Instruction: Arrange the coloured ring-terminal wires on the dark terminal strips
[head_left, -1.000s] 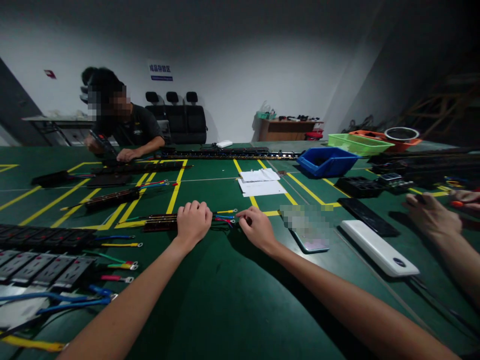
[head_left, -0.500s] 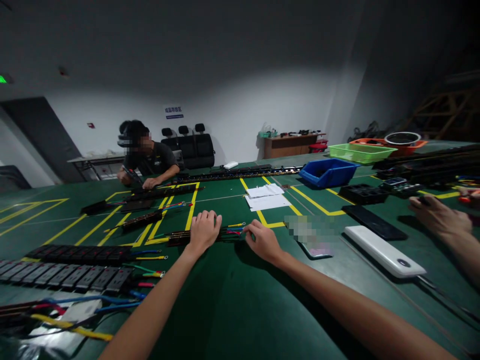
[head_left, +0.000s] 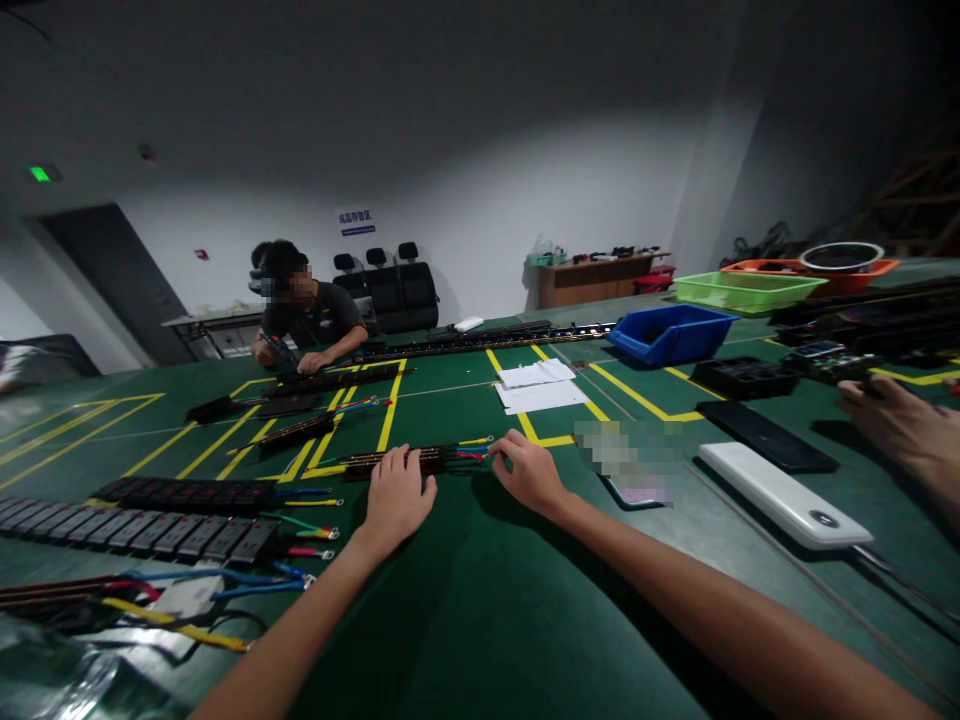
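Note:
A long dark copper-railed strip [head_left: 401,461] lies across the green table [head_left: 480,600] in front of me, with coloured wires [head_left: 474,451] fanning out of its right end. My left hand [head_left: 396,497] rests on the near edge of the strip, fingers stretched forward over it. My right hand [head_left: 527,472] is curled at the wire ends, fingertips pinched on them.
Rows of black socket modules [head_left: 150,515] with coloured leads lie at left. A phone [head_left: 634,480], a white power bank [head_left: 780,494] and a black slab [head_left: 765,436] lie at right, papers [head_left: 536,385] and a blue bin [head_left: 667,333] beyond. One person sits across the table [head_left: 307,315]; another person's hand [head_left: 900,425] works at far right.
My left hand has slid back off the strip's top to its near edge and its fingers have flattened. The right hand stays at the wires. The head has tilted up.

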